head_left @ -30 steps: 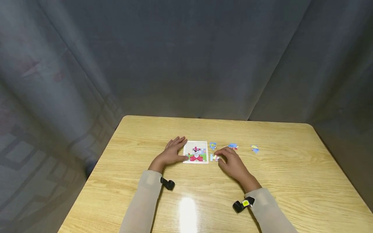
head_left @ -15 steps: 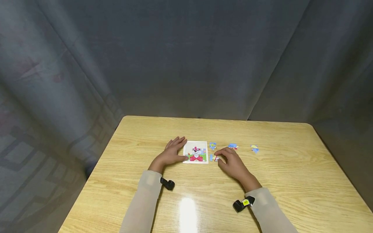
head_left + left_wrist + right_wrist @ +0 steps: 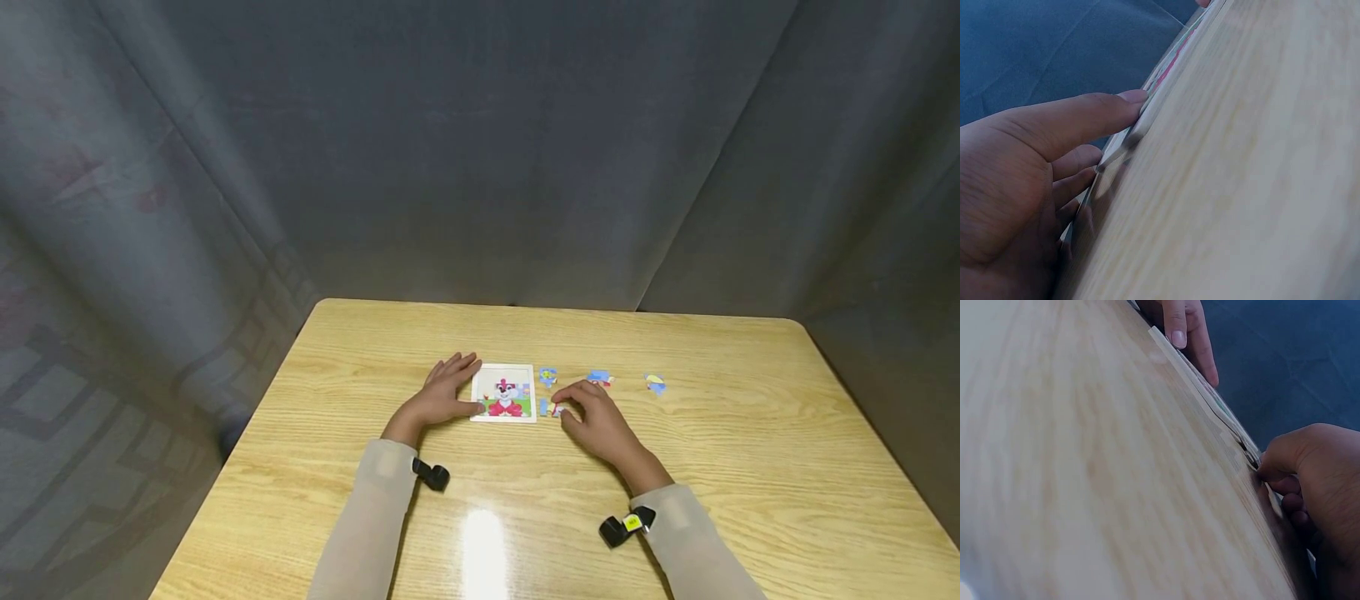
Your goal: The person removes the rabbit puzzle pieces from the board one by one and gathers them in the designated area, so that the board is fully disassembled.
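Three loose pieces [image 3: 600,377] lie beyond the right hand [image 3: 596,421].

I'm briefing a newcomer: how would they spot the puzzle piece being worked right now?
On the wooden table, find the white-framed puzzle board. The piece lies just off its right edge, under the right hand; unlike the three loose pieces farther back, fingers touch it.

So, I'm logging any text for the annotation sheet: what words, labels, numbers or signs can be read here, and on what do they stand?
No text can be read in any view.
Puzzle board: only a cartoon picture, no lettering visible.
Loose puzzle pieces: coloured patches, no writing visible.
Yellow tag on the right wrist camera: too small and blurred to read.
Left hand and right hand cover nothing legible.
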Motion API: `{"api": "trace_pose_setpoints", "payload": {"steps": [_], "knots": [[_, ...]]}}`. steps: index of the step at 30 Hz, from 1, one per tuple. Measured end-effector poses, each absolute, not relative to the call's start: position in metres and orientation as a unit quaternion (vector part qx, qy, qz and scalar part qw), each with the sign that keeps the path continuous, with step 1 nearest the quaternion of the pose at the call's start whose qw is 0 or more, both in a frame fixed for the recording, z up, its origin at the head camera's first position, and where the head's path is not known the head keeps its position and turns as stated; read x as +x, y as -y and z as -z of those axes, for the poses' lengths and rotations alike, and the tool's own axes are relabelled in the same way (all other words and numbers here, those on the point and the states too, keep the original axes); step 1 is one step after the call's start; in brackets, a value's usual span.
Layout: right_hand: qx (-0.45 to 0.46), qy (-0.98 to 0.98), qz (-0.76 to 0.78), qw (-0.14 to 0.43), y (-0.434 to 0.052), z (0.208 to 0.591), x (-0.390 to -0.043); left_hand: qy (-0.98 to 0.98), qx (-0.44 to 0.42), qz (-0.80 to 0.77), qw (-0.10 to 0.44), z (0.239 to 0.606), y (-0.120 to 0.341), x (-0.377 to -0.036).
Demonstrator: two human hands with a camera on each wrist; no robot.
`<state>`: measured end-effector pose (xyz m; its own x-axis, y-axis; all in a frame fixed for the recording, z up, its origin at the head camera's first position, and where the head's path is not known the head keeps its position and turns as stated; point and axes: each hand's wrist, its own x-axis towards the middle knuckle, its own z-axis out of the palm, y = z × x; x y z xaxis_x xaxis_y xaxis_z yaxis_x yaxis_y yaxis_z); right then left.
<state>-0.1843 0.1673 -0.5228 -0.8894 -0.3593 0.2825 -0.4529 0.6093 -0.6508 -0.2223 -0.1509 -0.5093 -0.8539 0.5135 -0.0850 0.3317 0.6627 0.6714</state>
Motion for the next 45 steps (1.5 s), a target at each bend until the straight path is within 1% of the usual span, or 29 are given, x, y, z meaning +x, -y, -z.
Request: {"api": "trace_pose_setpoints", "payload": {"steps": [10, 26, 32, 40, 45], "knots": [[0.226, 0.897, -0.375, 0.062, -0.167, 0.521, -0.181, -0.901, 0.235, -0.339, 0.136, 0.511, 0.152, -0.222], [0.23, 0.89, -0.386, 0.077, -0.167, 0.521, -0.181, -0.901, 0.235, -0.34, 0.132, 0.508, 0.151, -0.221], [0.21, 0.888, -0.4, 0.085, -0.166, 0.52, -0.181, -0.902, 0.233, -0.338, 0.134, 0.507, 0.152, -0.221], [0.188, 0.878, -0.426, 0.111, -0.159, 0.518, -0.189, -0.904, 0.235, -0.333, 0.127, 0.51, 0.151, -0.221], [0.171, 0.871, -0.448, 0.103, -0.141, 0.514, -0.194, -0.905, 0.235, -0.332, 0.126, 0.51, 0.151, -0.221]]}}
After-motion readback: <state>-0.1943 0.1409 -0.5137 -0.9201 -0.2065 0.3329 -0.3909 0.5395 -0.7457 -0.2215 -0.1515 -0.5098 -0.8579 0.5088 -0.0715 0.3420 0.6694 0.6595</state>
